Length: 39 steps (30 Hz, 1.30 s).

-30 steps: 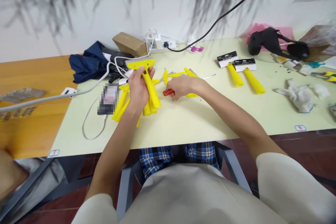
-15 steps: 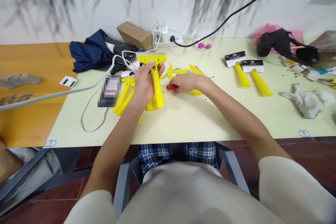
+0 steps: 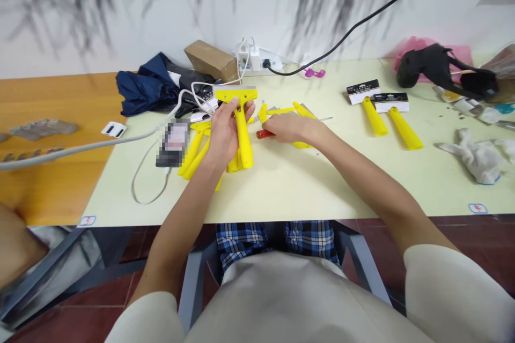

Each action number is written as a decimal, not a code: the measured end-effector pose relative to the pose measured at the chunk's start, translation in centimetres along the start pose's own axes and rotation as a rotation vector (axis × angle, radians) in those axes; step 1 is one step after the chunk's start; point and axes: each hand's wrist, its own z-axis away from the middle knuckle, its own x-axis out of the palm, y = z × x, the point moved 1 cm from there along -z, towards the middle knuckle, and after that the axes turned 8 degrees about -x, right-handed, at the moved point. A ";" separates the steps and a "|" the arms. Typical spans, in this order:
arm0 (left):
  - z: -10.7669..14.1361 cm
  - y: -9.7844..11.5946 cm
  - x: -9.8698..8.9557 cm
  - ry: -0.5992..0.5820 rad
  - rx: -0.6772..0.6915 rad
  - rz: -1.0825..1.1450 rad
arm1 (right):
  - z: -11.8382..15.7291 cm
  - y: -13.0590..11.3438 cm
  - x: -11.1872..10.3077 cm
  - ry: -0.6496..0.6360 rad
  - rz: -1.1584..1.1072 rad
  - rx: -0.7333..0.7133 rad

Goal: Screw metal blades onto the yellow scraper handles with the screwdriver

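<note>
Seated at a pale worktop (image 3: 301, 187), a person holds a yellow scraper (image 3: 245, 144) in the left hand (image 3: 225, 136), clamped at the neck with the thumb across the front and fingers behind. The grip appears to suit control: it steadies the tool where handle meets head, keeps skin below the metal edge at the top and leaves the yellow face in view, the handle pointing back toward the body. Nearby, the right hand (image 3: 287, 126) is closed around a red item (image 3: 265, 133), whose end juts out on the side facing the scraper; the palm hides the rest, and whether the thin metal shaft (image 3: 325, 118) beyond the wrist belongs to it cannot be told. Loose yellow pieces (image 3: 304, 111) lie around that hand, probably so placed to be within short reach. More yellow scrapers (image 3: 196, 155) lie bunched beneath and beside the left forearm, handles toward the worktop's near edge, beside a phone-like device (image 3: 173, 144) blurred from view. Well apart, on the person's right, two carded scrapers (image 3: 388, 120) rest side by side, black-and-white cards over their heads, their distance seemingly keeping them separate from the uncarded ones.
</note>
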 end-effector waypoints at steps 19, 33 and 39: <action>3.6 -3.0 2.3 -0.203 -0.190 -0.139 | 4.9 -1.8 -5.4 0.509 -0.244 -0.148; 4.6 -3.7 2.6 -0.233 -0.302 -0.090 | 4.3 0.3 -4.6 0.506 -0.464 -0.151; 4.7 -3.8 2.6 -0.222 -0.296 -0.108 | 4.6 1.3 -4.7 0.493 -0.534 -0.156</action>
